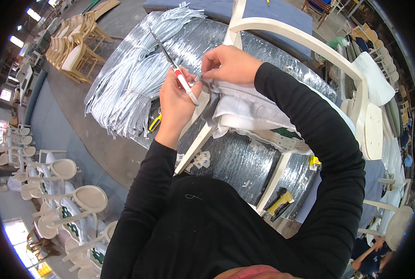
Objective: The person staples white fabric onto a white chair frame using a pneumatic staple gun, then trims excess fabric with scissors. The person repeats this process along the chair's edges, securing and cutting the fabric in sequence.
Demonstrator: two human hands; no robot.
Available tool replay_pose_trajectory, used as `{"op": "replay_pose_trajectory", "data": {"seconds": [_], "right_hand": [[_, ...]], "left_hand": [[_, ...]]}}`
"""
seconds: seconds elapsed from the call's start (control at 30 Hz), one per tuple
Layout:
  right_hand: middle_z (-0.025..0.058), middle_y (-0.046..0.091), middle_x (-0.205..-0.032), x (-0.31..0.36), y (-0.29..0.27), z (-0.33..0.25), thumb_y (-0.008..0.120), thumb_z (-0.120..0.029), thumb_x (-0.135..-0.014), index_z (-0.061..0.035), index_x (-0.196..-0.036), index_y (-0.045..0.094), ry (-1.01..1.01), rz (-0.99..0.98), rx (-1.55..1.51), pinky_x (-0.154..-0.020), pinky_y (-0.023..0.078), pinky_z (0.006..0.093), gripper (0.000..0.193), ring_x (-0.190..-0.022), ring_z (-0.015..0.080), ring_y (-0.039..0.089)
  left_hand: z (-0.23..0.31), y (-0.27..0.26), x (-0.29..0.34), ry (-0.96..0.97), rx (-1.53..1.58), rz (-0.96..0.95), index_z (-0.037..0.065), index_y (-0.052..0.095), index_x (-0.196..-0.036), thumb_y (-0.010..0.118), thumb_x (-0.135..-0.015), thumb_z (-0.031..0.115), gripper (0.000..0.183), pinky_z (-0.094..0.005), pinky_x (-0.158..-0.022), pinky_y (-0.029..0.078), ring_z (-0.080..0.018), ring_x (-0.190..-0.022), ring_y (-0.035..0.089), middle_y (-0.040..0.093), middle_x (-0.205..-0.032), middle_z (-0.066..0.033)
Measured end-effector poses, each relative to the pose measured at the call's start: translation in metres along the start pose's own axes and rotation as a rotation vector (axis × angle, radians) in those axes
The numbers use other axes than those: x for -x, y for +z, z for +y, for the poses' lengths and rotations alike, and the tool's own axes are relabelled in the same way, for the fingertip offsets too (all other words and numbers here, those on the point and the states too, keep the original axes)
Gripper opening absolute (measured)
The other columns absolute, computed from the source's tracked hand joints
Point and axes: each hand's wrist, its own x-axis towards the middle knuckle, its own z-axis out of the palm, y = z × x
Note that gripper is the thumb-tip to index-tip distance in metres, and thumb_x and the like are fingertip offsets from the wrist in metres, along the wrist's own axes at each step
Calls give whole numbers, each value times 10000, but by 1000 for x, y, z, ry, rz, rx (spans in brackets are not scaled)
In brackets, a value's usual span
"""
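A cream wooden chair frame (pixel 305 33) lies tipped over on a plastic-wrapped work surface (pixel 237 158). Light grey fabric (pixel 247 103) covers its padded seat. Scissors (pixel 184 83) with a red and white handle rest in my left hand (pixel 176 106), their blades apart from the fabric and pointing up and away to the left. The thumb and fingers of that hand also close near the fabric's end. My right hand (pixel 235 64) pinches the fabric edge at the seat corner, close to the left fingertips. What lies exactly between the fingertips is partly hidden.
A bundle of pale fabric strips (pixel 124 93) lies left of the chair, beside a yellow cutter (pixel 155 123). Nearer me sits a yellow-black tool (pixel 279 204). Chairs stand left (pixel 75 60), chair frames lower left (pixel 90 199). Another person (pixel 372 256) is at lower right.
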Motion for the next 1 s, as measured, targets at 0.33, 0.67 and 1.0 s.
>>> {"op": "replay_pose_trajectory", "data": {"seconds": [0.33, 0.67, 1.0], "right_hand": [[71, 748, -846, -2, 1, 4, 771, -128, -935, -17, -954, 721, -29, -64, -115, -797, 553, 325, 123, -805, 158, 701], [75, 774, -887, -4, -1, 8, 798, -186, -889, -37, -1000, 764, 23, -76, -140, -798, 558, 313, 188, -830, 153, 720], [94, 800, -928, -2, 3, 5, 729, -223, -885, -56, -1064, 816, -7, -139, -80, -823, 577, 351, 259, -872, 180, 750]], "left_hand": [[-6, -2, -5, -20, 107, -57, 35, 548, -1109, 794, -916, 24, 312, -287, -812, 555, -117, -897, 658, 687, -997, -70], [37, -4, 10, 81, -214, 18, 16, 584, -1081, 814, -924, 75, 285, -295, -719, 562, -115, -747, 670, 721, -866, -72], [33, -2, 12, 139, -271, 14, 11, 606, -1127, 814, -925, 72, 296, -320, -736, 549, -139, -774, 675, 725, -878, -87]]}}
